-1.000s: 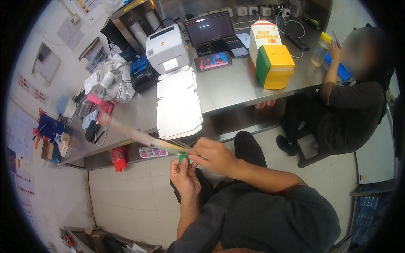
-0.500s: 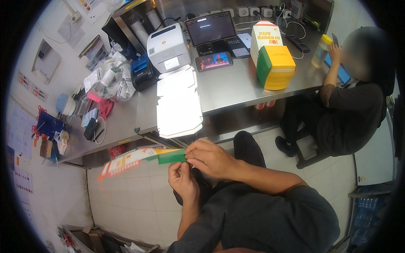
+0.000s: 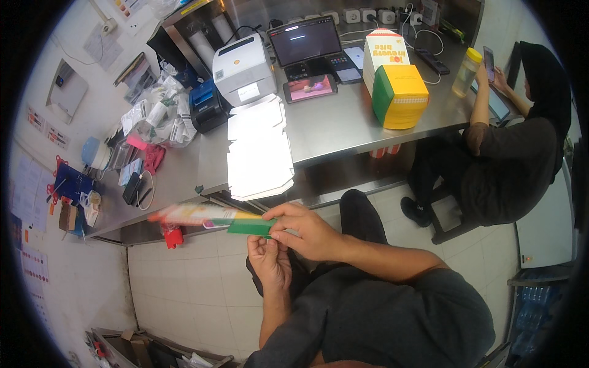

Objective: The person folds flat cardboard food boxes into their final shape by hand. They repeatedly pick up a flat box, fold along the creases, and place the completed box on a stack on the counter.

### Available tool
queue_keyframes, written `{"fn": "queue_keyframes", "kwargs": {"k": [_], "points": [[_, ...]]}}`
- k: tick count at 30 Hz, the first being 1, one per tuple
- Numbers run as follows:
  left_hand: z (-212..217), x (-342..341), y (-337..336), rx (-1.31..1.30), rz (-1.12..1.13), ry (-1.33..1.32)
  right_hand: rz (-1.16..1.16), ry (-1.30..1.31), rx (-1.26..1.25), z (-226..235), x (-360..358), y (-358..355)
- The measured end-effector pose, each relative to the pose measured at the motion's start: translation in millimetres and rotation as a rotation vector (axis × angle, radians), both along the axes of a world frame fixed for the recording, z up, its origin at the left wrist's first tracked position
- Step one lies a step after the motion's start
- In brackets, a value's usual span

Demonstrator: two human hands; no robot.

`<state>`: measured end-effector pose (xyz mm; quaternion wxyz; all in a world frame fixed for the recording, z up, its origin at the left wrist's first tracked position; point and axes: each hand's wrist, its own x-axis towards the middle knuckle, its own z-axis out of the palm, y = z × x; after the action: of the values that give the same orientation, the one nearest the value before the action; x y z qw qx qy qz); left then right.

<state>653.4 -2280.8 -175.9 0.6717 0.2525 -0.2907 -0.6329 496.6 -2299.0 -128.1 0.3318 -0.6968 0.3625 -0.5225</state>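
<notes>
I hold a flat, unfolded cardboard box blank [image 3: 211,218], coloured red, yellow and green, level in front of me. My right hand [image 3: 307,230] pinches its green end from above. My left hand [image 3: 268,260] grips the same end from below. The blank's far end points left and looks blurred. A stack of white flat box blanks [image 3: 257,150] lies on the steel counter [image 3: 343,126] just beyond my hands. Two folded boxes stand further back: a green and yellow one [image 3: 400,96] and a taller white one [image 3: 383,52].
A white label printer [image 3: 243,70], a laptop [image 3: 307,43], a tablet [image 3: 308,88] and phones sit on the counter. Bags and clutter [image 3: 156,116] fill its left end. A seated person [image 3: 509,147] at the right holds a phone beside a yellow-lidded bottle [image 3: 466,72].
The blank has swung from pointing up-left edge-on to lying flatter and lower in front of me. Both hands kept hold of its green end.
</notes>
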Motion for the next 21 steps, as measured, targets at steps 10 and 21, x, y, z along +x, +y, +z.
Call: {"fn": "queue_keyframes", "kwargs": {"k": [10, 21], "points": [[-7, 13, 1, -0.063, -0.011, -0.009, 0.062, -0.026, -0.015, 2, 1, 2], [3, 12, 6, 0.002, 0.040, -0.100, 0.028, 0.046, -0.111, -7, 7, -2]]}}
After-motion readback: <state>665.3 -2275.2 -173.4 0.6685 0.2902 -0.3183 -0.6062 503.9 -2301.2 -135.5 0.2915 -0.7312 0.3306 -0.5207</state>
